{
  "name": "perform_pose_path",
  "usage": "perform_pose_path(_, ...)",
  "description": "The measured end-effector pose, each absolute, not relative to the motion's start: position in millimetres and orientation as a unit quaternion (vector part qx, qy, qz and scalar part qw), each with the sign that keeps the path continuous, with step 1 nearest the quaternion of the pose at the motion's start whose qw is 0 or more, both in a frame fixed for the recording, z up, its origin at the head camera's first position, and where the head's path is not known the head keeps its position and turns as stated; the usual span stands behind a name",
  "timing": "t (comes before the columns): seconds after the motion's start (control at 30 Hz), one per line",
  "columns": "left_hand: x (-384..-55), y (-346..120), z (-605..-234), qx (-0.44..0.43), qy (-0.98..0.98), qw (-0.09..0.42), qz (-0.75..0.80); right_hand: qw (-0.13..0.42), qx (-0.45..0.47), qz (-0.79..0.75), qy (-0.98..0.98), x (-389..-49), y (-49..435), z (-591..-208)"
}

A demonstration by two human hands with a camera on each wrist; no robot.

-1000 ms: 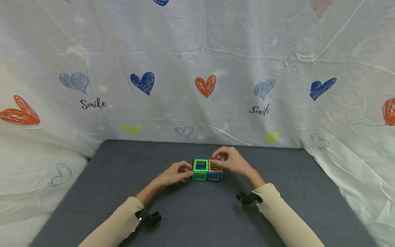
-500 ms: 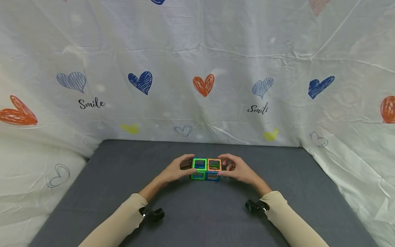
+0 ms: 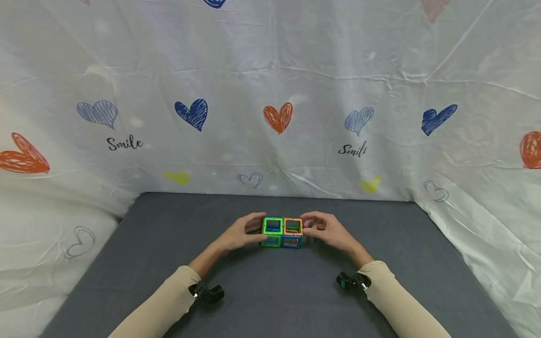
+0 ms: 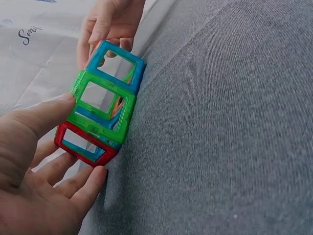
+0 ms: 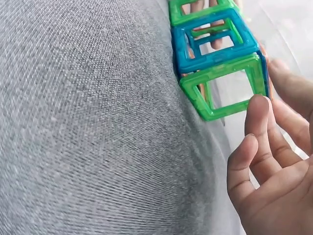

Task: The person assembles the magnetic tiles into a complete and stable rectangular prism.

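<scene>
A block of magnetic tiles, made of two square-framed cubes side by side, sits on the grey tabletop. Its top shows a green and an orange frame, its front a green and a blue one. My left hand holds the block's left end, thumb at the green frame and fingers about the red end tile. At the opposite end, my right hand rests its fingertips against the green end tile and the adjoining edge. Some right fingers are hidden in the head view.
Grey cloth covers the table. A white curtain printed with hearts and "Smile" hangs behind it and along both sides. Black wrist cameras sit on both cuffs.
My right hand has come off the top of the block to its right end, and its thumb has since drawn back slightly. My left fingers have spread around the left end.
</scene>
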State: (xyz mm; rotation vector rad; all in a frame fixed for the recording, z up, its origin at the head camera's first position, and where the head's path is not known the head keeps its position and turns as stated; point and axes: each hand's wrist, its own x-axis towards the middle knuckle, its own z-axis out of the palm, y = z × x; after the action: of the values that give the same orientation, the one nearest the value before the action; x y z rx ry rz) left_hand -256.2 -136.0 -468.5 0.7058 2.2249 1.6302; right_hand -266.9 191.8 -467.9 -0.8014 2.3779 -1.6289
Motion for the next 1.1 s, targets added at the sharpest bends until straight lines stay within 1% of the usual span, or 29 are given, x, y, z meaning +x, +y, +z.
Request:
perform_pose_path(0.37, -259.9, -138.7, -471.1, 0.253, 0.766, 0.151, 0.572, 0.082, -0.270, -0.566, 0.774, -269.4, 194.0, -471.7)
perform_pose_path(1.1, -260.7, -139.9, -470.8, 0.262, 0.770, 0.141, 0.565, 0.092, -0.246, -0.574, 0.776, -272.3, 191.2, -470.9)
